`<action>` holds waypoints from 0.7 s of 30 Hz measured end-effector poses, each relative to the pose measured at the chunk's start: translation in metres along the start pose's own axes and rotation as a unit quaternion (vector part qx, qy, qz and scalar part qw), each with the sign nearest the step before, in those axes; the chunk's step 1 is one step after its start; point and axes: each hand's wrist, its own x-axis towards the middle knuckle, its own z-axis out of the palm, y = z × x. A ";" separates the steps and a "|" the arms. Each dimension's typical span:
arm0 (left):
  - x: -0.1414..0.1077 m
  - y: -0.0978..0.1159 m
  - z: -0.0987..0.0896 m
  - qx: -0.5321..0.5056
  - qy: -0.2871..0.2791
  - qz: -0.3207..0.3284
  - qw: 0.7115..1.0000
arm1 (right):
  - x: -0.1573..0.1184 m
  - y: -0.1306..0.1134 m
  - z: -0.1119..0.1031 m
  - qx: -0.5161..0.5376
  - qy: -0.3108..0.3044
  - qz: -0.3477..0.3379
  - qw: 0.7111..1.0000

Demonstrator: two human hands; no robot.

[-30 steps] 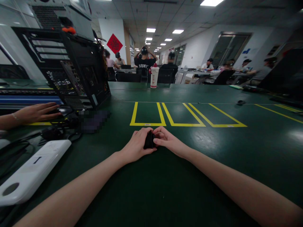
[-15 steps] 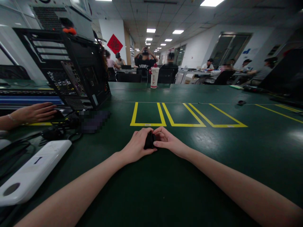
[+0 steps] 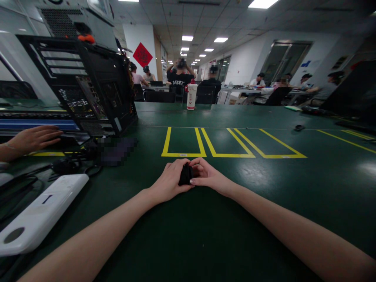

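A small black block-like object [image 3: 185,175] is held just above or on the green table [image 3: 202,235], in front of the yellow tape outlines. My left hand [image 3: 169,178] is wrapped round its left side, thumb toward me and fingers behind. From the right, my right hand [image 3: 209,176] pinches the same object with curled fingers and thumb. The fingers cover much of it, so its exact kind does not show.
Yellow tape outlines [image 3: 183,155] mark the table ahead. A white cup [image 3: 191,96] stands at the back. Left are an open computer case [image 3: 96,86], a white power strip-like device [image 3: 44,213], cables and another person's hand [image 3: 37,137]. A small black ring-shaped item [image 3: 299,127] lies right.
The other person's hand at the left has shifted slightly left. My two hands and the black object look almost unmoved.
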 end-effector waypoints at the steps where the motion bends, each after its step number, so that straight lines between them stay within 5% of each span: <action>1: 0.000 0.000 0.000 0.000 -0.002 0.000 1.000 | 0.000 0.000 0.000 -0.002 0.000 -0.002 1.000; 21: 0.000 0.005 -0.006 -0.004 -0.014 -0.001 1.000 | 0.001 -0.001 0.006 -0.023 0.046 -0.002 0.999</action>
